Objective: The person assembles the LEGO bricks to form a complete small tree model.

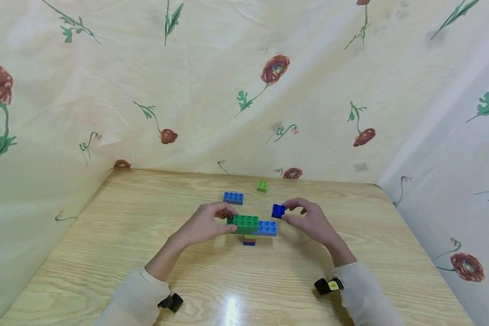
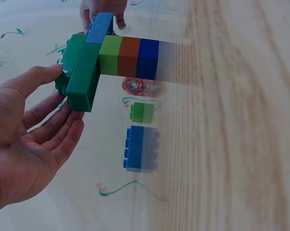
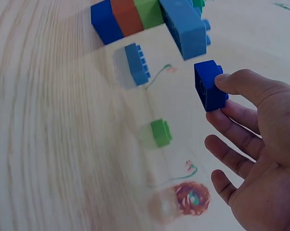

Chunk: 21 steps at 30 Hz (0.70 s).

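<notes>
Hands meet over a small brick tower (image 1: 250,228) that stands near the middle of the table (image 1: 106,253). In the head view, the left hand (image 1: 205,225) grasps the green brick (image 1: 244,222) on top of the tower, thumb on the near side and fingers on the far side, probably to keep the tower steady. A light blue brick (image 1: 267,227) sits beside the green one on the tower's right side. The right hand (image 1: 309,219) pinches a dark blue cube (image 1: 278,211) and holds it in the air just right of the tower, slightly above the light blue brick and not touching it. Behind the tower lie a loose blue brick (image 1: 233,197) and, further back, a small green cube (image 1: 262,186), both apart from the hands. In the left wrist view, the tower (image 2: 121,55) shows its stem of lime, orange and dark blue layers; the thumb presses the end of the green brick (image 2: 82,77) and the fingers (image 2: 58,130) lie under it, only lightly curled. In the right wrist view, the cube (image 3: 210,85) is held between the thumb and the first fingers of the right hand (image 3: 253,144), while the other fingers stay loose; the tower (image 3: 150,19) is just beyond it.
</notes>
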Each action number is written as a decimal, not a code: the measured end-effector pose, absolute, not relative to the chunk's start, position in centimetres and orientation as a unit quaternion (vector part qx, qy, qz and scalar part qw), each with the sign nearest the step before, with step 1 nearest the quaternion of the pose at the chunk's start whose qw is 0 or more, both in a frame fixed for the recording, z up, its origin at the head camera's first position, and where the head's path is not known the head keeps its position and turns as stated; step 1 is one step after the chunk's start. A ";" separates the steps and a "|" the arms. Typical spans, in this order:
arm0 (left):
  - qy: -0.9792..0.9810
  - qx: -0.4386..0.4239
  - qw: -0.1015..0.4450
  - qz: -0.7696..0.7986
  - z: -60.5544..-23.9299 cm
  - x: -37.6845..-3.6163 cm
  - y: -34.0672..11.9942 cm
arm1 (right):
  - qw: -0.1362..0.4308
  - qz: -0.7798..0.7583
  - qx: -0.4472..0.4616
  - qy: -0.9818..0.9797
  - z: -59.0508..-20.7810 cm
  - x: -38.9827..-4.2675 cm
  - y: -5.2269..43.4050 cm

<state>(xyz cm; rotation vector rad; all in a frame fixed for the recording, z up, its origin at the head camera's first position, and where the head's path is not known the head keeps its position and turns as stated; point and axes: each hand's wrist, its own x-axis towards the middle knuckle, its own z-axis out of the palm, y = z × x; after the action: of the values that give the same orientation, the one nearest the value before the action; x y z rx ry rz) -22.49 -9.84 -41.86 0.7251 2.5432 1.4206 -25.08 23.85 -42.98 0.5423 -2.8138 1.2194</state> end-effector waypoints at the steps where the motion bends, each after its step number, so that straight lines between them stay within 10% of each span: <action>1: 0.845 0.241 0.070 0.472 -41.9 -22.5 -9.8 | 0.014 0.389 0.176 -0.904 -42.9 -25.0 23.7; 21: 0.842 0.245 0.070 0.475 -42.1 -22.5 -9.9 | -0.007 0.402 0.221 -0.889 -41.3 -22.8 21.3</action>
<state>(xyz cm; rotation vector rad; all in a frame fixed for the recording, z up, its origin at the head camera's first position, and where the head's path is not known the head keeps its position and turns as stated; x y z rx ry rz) -22.54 -9.90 -42.07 0.7377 2.5339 1.4287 -22.79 21.34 -41.29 0.6962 -2.8054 1.2674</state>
